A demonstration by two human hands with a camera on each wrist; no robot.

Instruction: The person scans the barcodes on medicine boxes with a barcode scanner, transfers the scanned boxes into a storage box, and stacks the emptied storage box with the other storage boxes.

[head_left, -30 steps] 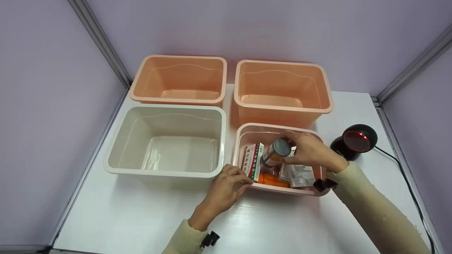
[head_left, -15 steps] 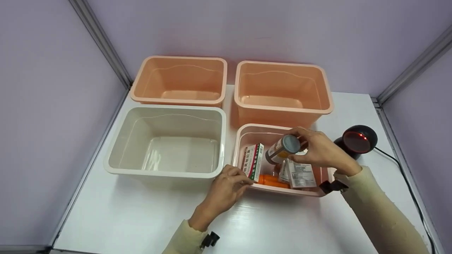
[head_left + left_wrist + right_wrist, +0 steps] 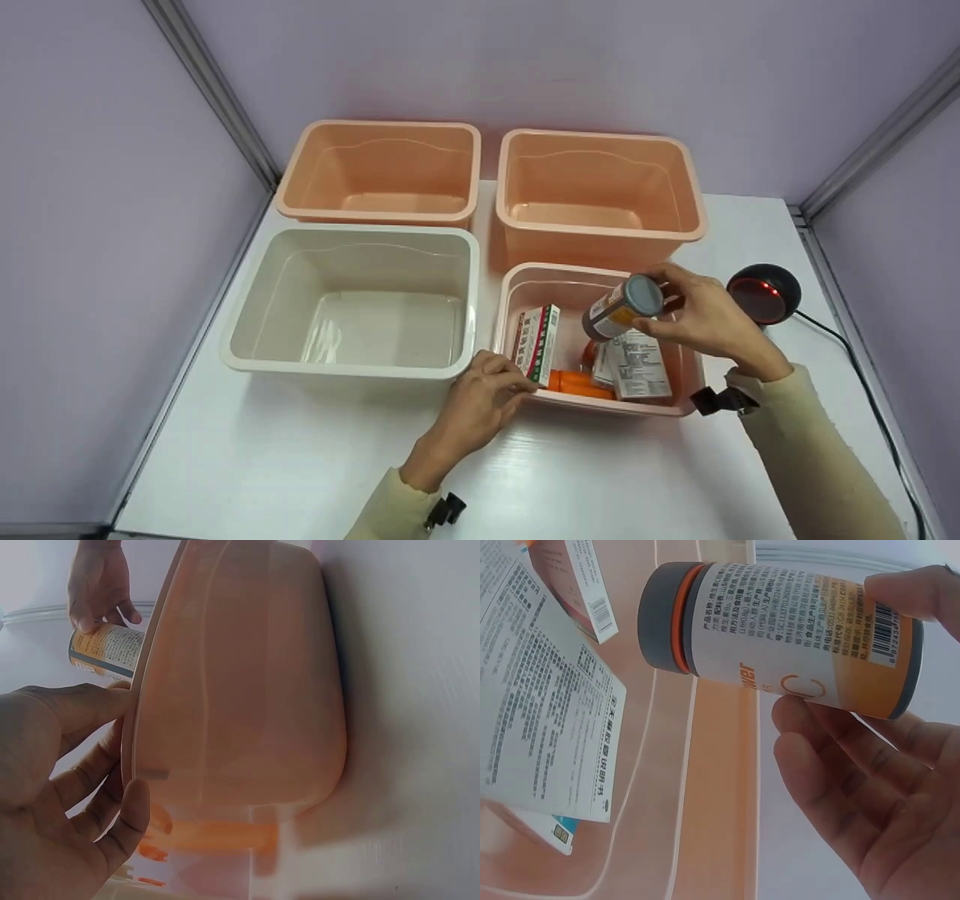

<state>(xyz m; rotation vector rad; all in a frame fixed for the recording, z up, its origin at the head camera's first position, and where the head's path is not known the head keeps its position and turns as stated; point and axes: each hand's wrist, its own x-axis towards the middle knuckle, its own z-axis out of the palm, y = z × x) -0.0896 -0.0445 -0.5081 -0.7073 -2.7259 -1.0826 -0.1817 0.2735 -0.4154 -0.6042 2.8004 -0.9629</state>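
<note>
Grey-capped btl (image 3: 613,313) tilted over pink bin (image 3: 541,291), R hand (image 3: 703,311) grip pinching base end (image 3: 907,681); L hand (image 3: 481,399) pinches bin rim (image 3: 609,406).

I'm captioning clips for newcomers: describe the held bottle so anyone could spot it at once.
On the white table, find the nearer bin on the right. Over it, the right hand holds the bottle, tilted. Its grey ends and white-and-orange label set it apart from the orange container lying below.
</note>
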